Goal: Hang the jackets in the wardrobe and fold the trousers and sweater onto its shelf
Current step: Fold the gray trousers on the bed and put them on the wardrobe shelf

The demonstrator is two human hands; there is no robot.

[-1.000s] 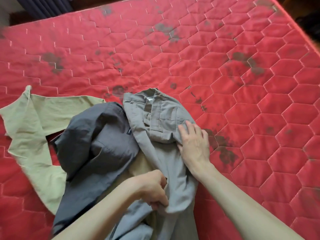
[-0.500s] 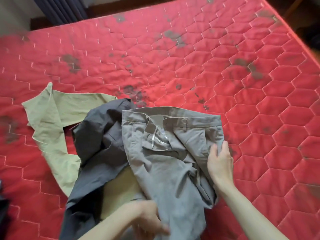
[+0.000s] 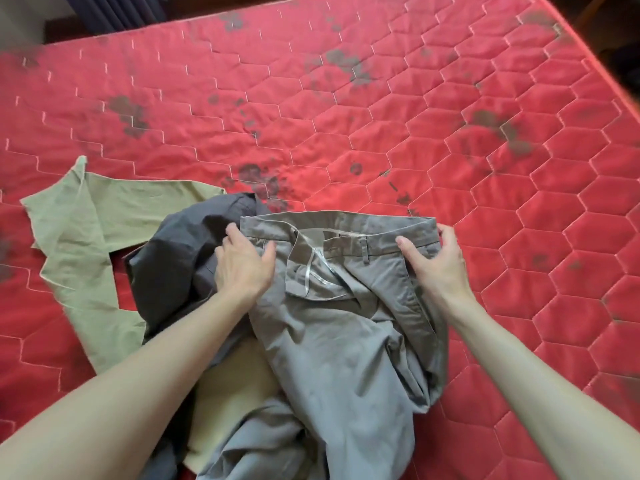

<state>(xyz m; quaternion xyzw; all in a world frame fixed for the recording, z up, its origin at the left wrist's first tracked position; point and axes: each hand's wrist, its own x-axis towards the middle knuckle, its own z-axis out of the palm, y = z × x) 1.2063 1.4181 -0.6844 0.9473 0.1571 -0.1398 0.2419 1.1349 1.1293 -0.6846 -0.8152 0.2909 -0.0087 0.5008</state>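
Light grey cotton trousers (image 3: 339, 327), waistband spread flat, fly open, legs rumpled, lying partly over a crumpled dark grey garment (image 3: 173, 268) and a flat pale green garment (image 3: 90, 230).

trouser legs (image 3: 311, 427) cut off by the bottom edge; dark garment (image 3: 173, 265) partly buried beneath

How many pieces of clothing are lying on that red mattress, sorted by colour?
Light grey: 1, the trousers
Dark grey: 1, a garment beside them
Pale green: 1, a garment partly under the others
Total: 3
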